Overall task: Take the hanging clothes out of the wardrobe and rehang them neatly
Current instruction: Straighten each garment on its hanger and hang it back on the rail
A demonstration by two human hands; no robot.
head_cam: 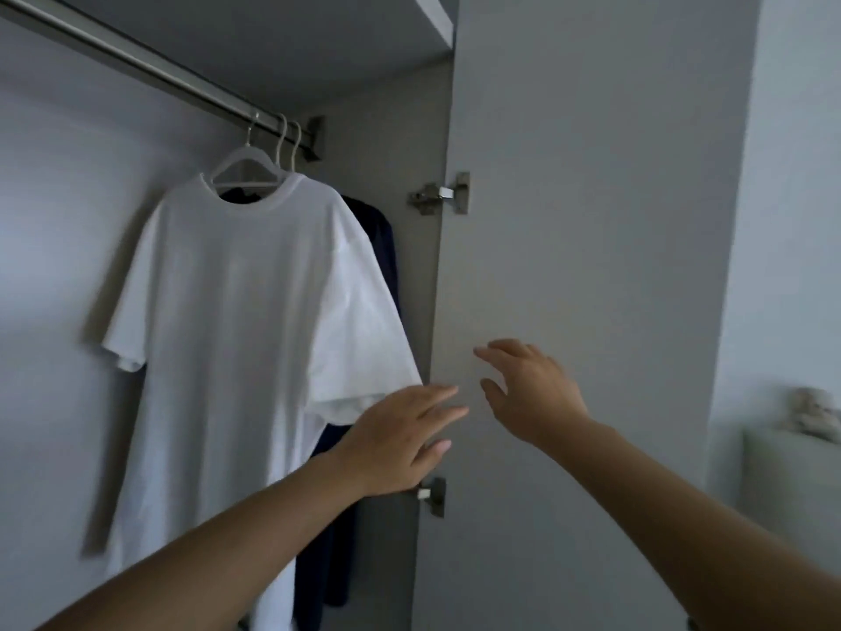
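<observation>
Up and to the left of both my hands hangs the white short-sleeved cotton T-shirt [236, 321], on a white plastic hanger [245, 168] hooked over the metal wardrobe rail [136, 61], its long axis straight down. My left hand [400, 439], fingers straight and empty, sits low in the centre of the frame, just past the shirt's near sleeve hem, so it is the closer one. My right hand [532, 393], fingers loosely spread and holding nothing, lies in front of the pale grey open wardrobe door [591, 220]. The hanger hook is well above both hands. Behind the shirt a dark navy garment [382, 248] is mostly covered; its hanger and a third I can only tell by their hooks. Motion blur softens my fingertips.
</observation>
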